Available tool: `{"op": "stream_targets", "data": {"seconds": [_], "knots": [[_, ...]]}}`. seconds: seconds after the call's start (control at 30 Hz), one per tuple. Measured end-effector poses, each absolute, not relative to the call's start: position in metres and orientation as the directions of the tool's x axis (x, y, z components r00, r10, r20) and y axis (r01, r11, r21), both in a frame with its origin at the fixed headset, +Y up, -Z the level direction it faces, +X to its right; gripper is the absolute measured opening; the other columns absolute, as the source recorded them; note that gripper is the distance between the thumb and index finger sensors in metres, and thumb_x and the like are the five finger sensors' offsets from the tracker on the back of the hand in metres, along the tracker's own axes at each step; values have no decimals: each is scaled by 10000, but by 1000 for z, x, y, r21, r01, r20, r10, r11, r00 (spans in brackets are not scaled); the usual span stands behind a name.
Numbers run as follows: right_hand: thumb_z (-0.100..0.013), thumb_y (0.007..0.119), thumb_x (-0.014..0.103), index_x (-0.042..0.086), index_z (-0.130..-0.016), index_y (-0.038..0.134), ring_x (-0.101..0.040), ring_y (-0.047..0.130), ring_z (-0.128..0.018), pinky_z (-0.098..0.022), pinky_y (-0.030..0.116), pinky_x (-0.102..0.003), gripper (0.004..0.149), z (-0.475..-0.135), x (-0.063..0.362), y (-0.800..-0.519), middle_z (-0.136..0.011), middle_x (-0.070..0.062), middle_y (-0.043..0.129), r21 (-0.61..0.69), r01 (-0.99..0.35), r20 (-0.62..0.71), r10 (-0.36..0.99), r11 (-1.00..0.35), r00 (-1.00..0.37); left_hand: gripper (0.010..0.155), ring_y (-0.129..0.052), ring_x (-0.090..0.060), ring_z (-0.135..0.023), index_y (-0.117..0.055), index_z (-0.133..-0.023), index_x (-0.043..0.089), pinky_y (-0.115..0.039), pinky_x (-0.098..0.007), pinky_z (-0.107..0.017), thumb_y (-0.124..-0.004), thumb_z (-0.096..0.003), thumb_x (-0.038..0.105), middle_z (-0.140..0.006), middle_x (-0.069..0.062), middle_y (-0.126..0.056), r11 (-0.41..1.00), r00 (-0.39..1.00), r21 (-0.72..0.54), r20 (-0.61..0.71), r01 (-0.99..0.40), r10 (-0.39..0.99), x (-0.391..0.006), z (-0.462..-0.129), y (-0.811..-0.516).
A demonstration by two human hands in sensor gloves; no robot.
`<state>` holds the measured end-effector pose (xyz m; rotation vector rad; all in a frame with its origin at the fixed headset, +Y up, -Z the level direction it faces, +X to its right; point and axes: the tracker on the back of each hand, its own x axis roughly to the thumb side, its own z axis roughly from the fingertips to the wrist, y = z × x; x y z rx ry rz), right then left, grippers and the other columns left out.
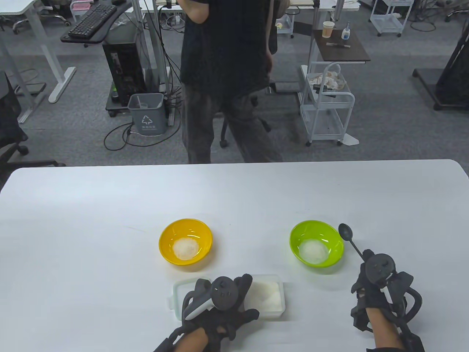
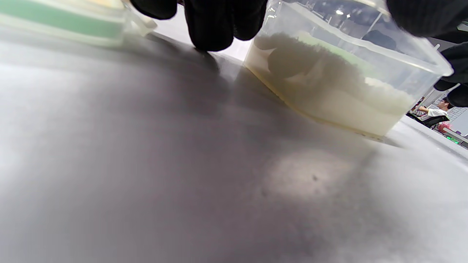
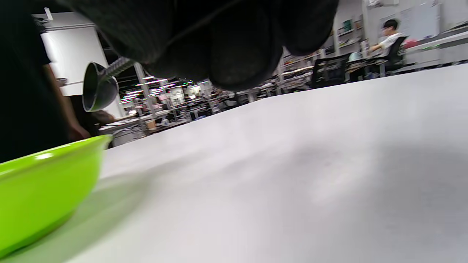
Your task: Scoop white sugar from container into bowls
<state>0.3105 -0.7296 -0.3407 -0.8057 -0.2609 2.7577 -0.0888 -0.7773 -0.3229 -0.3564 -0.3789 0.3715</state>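
Risk: spilled sugar if tub (image 1: pixel 269 297) slides | left hand (image 1: pixel 216 306) steadies tub, grip loose | right hand (image 1: pixel 377 284) grips spoon (image 1: pixel 350 240) beside green bowl (image 1: pixel 331 234)

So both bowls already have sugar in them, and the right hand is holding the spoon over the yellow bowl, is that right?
Not quite. Both bowls hold sugar, but the right hand holds the spoon beside the green bowl, at its right rim, not over the yellow bowl, which sits far to the left. The table view shows this.
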Motion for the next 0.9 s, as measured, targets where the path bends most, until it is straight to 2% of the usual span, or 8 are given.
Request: {"op": "stream_targets", "data": {"seconds": [0.1,0.33,0.6,0.9], "knots": [[-509,701,360,399,-964,689,-208,887,-618,-724,602,-482,457,-340,321,-734,-970,-58,679,-224,-157,-562,260,-962,-785,920,-604,-250,-1147,-257,-1122,415,-438,-545,-845,-677,-371,741,-1224,42,-434,872,864,-400,289,-282,412,-89,-323,-777],[-494,735,326,357,-951,741,-239,908,-605,-713,610,-503,458,-342,333,-751,-904,-67,767,-121,-171,-615,209,-978,-761,919,-603,-249,-1148,-257,-1122,415,-439,-545,-845,-676,-371,741,-1225,44,-434,872,864,-400,289,-281,411,-89,-323,-777],[-483,791,314,360,-938,773,-272,915,-668,-721,594,-518,458,-347,329,-763,-882,-41,845,14,-216,-583,167,-976,-795,918,-601,-249,-1148,-255,-1122,416,-438,-546,-845,-675,-372,741,-1225,43,-433,872,864,-400,289,-281,411,-89,-323,-777],[-484,787,337,336,-966,742,-273,907,-677,-717,595,-520,485,-347,327,-764,-909,-58,821,54,-212,-581,142,-976,-801,920,-600,-246,-1149,-253,-1121,417,-438,-545,-846,-674,-371,742,-1224,47,-433,872,864,-400,289,-281,411,-89,-323,-777]]}}
